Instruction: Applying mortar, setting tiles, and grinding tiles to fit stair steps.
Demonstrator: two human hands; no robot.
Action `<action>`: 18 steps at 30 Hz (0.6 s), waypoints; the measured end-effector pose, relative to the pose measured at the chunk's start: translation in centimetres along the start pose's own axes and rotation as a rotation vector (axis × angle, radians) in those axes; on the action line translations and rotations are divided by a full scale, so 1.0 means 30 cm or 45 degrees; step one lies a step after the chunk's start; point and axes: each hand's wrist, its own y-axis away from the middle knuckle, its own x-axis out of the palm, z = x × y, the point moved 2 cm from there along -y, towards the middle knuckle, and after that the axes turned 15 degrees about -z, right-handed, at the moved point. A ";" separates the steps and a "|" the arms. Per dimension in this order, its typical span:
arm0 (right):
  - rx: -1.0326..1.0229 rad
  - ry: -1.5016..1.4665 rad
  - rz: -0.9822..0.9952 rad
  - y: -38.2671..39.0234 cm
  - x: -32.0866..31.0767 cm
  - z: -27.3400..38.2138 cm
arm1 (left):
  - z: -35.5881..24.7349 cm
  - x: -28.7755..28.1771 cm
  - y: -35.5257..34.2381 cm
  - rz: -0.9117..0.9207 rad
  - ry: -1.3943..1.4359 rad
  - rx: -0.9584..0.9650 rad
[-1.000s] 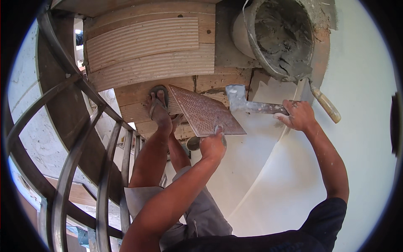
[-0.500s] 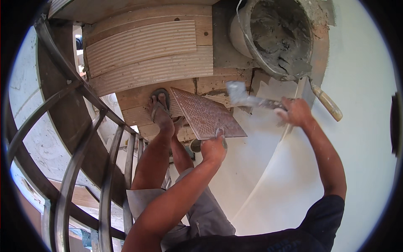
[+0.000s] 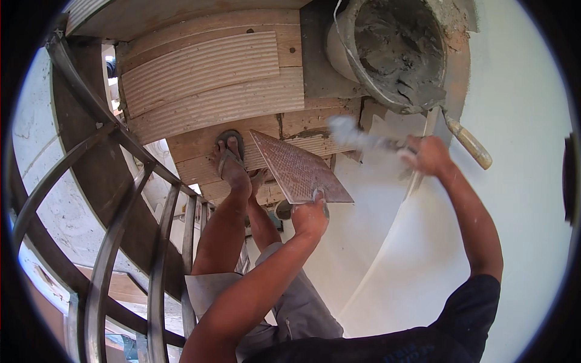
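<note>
Fingers of the left hand (image 3: 311, 219) clamp a tile (image 3: 299, 172) by its edge above wooden boards (image 3: 193, 143); the right hand's (image 3: 431, 156) grip a blurred hatchet (image 3: 345, 132), whose stray blow could crack the tile.

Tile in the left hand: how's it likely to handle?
Probably stiff: the tile shows no sag, with the left hand gripping just its near edge. Likely brittle at the corners, which look thin and pointed. Probably not very slippery, since the upward face has a rough-looking grid texture.
</note>
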 end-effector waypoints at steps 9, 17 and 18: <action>0.164 0.013 0.003 0.010 -0.072 0.078 | -0.027 -0.012 0.019 -0.012 -0.039 -0.007; 0.491 0.081 0.091 -0.057 0.007 -0.110 | 0.028 0.037 0.006 -0.003 0.030 -0.014; 0.474 0.096 0.094 -0.048 0.001 -0.091 | 0.043 0.032 -0.008 0.018 -0.026 0.008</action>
